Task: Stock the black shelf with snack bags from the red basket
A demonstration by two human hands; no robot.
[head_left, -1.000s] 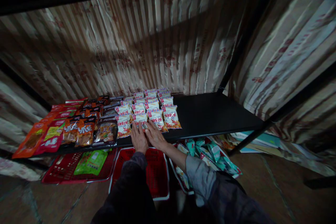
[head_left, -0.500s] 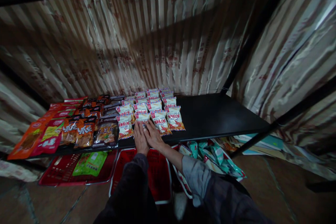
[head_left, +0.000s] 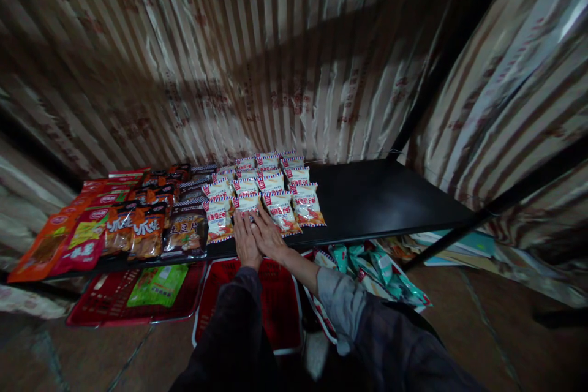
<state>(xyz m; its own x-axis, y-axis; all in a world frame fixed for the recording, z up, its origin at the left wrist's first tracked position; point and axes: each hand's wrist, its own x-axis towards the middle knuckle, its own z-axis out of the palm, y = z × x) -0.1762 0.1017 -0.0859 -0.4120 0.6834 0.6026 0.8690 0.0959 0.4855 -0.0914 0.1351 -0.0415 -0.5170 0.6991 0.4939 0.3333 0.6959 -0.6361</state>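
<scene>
Several white snack bags (head_left: 280,208) with red print and striped edges lie in rows on a black shelf (head_left: 381,199). Both hands rest side by side and touching on the front bag (head_left: 247,203) of the second column, covering its lower part. My left hand (head_left: 247,242) lies flat with its fingers stretched forward. Against it, my right hand (head_left: 270,237) also lies flat, fingers extended over the same bag. Neither hand is wrapped round anything. Dark brown bags (head_left: 185,231) stand in the column to the left of the white ones.
Orange-and-black bags (head_left: 147,231) and red bags (head_left: 85,237) fill the shelf's left part. Under the shelf are a red basket (head_left: 98,297) with a green bag (head_left: 157,286), another red basket (head_left: 280,318), and teal bags (head_left: 381,266). A slanted black post (head_left: 452,233) stands at right.
The view has shifted slightly. Both hands remain flat on the same front bag, with no clear movement against it.
</scene>
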